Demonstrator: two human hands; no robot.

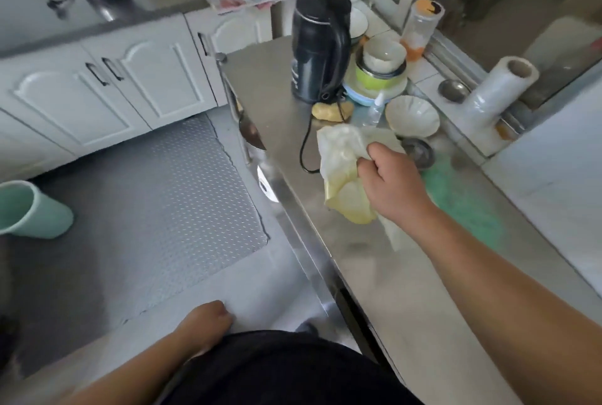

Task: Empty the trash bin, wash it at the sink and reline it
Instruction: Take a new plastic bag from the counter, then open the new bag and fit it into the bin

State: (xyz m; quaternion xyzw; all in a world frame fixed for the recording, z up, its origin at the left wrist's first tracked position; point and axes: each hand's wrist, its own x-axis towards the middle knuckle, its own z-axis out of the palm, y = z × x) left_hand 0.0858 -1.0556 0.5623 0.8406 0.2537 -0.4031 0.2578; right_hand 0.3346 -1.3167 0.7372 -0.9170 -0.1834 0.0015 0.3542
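Observation:
A pale green trash bin (pixel 31 210) stands on the floor at the far left, partly cut off by the frame edge. My right hand (pixel 392 181) grips a crumpled whitish-yellow plastic bag (pixel 342 170) just above the steel counter (pixel 374 274). My left hand (pixel 208 323) hangs low by my waist with its fingers loosely curled, holding nothing.
A black electric kettle (pixel 317 46) with its cord stands at the counter's far end. Beside it are stacked bowls (pixel 379 72), a white dish (pixel 412 116) and a roll of cling film (pixel 498 88). A grey textured mat (pixel 182 192) covers the floor before white cabinets (pixel 107 85).

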